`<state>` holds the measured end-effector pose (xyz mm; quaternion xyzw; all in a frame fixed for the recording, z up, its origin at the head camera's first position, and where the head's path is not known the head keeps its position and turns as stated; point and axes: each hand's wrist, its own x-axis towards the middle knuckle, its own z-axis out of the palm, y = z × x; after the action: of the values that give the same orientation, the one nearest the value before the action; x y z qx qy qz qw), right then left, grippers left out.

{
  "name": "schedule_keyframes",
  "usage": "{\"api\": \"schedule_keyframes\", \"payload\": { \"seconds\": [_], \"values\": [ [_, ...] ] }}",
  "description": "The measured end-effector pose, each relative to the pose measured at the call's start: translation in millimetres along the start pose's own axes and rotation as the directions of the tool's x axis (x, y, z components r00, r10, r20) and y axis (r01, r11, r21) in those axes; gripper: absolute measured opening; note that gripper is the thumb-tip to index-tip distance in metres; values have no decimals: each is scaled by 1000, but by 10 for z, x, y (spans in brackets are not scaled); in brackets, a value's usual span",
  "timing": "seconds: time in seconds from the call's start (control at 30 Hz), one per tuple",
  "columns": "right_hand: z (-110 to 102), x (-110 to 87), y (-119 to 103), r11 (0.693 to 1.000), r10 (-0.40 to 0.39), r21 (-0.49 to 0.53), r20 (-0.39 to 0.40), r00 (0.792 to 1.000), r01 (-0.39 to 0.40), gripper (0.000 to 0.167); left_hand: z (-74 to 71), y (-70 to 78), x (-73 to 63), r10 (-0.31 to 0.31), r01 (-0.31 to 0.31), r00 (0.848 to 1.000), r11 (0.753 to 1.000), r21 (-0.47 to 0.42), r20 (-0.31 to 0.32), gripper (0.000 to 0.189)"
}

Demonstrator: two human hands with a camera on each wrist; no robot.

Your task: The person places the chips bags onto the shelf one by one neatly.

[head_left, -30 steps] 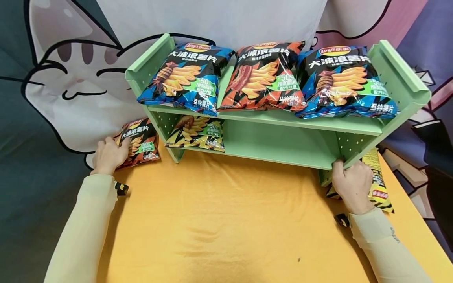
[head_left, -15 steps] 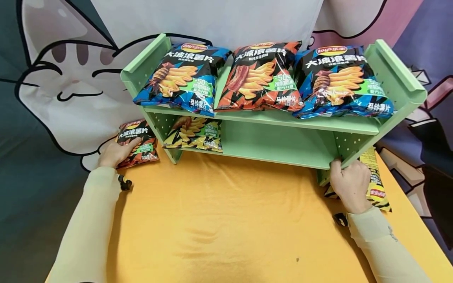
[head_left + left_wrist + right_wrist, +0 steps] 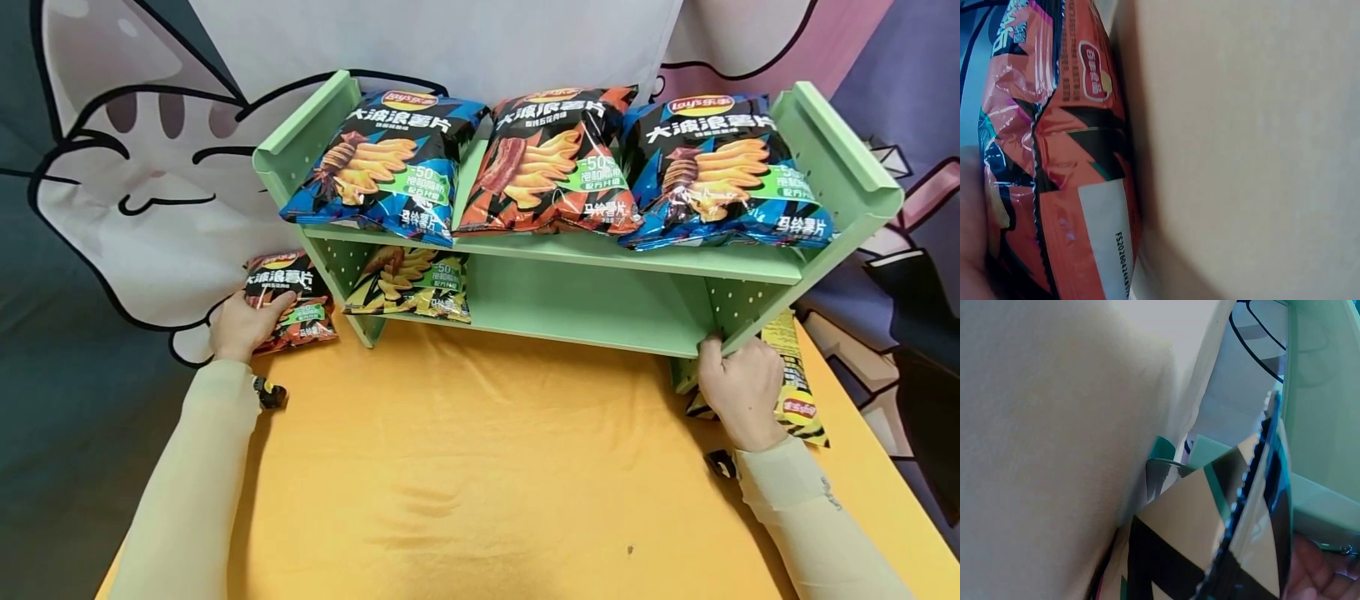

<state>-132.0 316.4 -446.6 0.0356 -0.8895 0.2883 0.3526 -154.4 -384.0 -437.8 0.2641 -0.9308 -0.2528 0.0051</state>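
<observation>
At the left end of the yellow table, my left hand (image 3: 243,327) grips a red-and-black bag of potato chips (image 3: 306,293), its thumb across the front. The left wrist view shows this bag (image 3: 1085,150) from its side, standing close over the cloth. My right hand (image 3: 741,387) holds the lower right corner of a two-tier green shelf (image 3: 592,307), fingers curled under its edge. Beside that hand, partly behind it, lies a yellow bag of chips (image 3: 801,379); in the right wrist view its crimped edge (image 3: 1235,512) rises near the fingers (image 3: 1313,569).
On the upper tier stand a blue bag (image 3: 390,167), a red bag (image 3: 551,167) and another blue bag (image 3: 723,175). A yellow bag (image 3: 412,283) lies at the lower tier's left end. Behind hangs a cat-printed cloth (image 3: 157,225); a yellow cloth (image 3: 480,467) covers the table.
My left hand has shifted slightly lower on the red bag, its thumb now over the front. The right hand keeps its hold on the shelf. The head view has turned a little right.
</observation>
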Motion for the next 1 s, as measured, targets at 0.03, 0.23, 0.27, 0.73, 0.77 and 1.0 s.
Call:
{"api": "schedule_keyframes", "payload": {
  "seconds": [0.03, 0.23, 0.27, 0.73, 0.77, 1.0],
  "values": [
    [-1, -1, 2, 1000, 0, -1, 0, 1000, 0, 39, 11, 6, -2, 6, -6, 1000, 1000, -8, -25, 116],
    [-1, -1, 17, 1000, -4, -3, -4, 1000, 4, 40, 31, 40, -53, 16, -26, 992, 997, -74, -126, 99],
    [0, -1, 18, 1000, -3, -2, -5, 1000, 3, 40, 29, 44, -70, 14, -25, 990, 996, -83, -138, 97],
    [3, -3, 6, 1000, -7, -2, -8, 1000, 7, 39, -146, -57, -688, 89, -122, 970, 983, -135, -227, 81],
    [2, -1, 5, 1000, -8, -2, -10, 1000, 8, 39, -165, -69, -757, 94, -127, 970, 983, -135, -225, 81],
    [1, 1, 6, 1000, -7, 1, -12, 1000, 7, 41, -230, -134, -1313, 182, -210, 937, 976, -66, -298, 64]
  ]
}}
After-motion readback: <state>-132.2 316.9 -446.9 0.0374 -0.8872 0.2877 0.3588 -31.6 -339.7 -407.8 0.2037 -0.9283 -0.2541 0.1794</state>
